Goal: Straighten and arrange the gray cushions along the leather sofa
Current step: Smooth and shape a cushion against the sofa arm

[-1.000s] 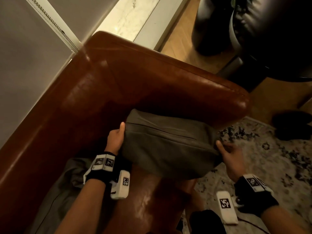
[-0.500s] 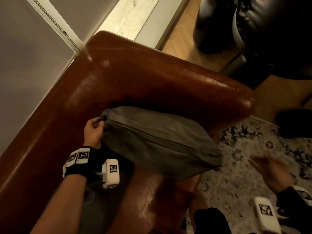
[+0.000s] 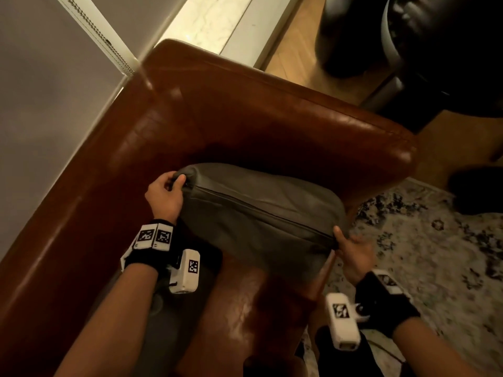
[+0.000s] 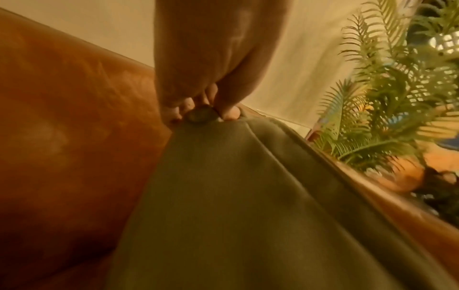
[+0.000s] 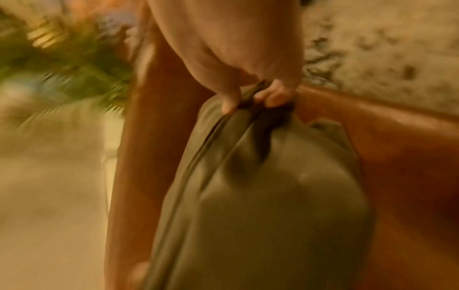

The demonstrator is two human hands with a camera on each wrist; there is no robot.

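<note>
A plump gray cushion (image 3: 261, 213) spans between both hands — left hand (image 3: 163, 197) pinches one corner, right hand (image 3: 353, 254) grips the other — against the smooth brown leather sofa (image 3: 245, 118).

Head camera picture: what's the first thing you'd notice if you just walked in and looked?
The big gray cushion in the corner of the shiny brown leather sofa, where backrest meets armrest. The left hand pinches its far corner and the right hand grips its near corner by the zipper seam. To the right, a speckled gray rug covers the floor.
</note>
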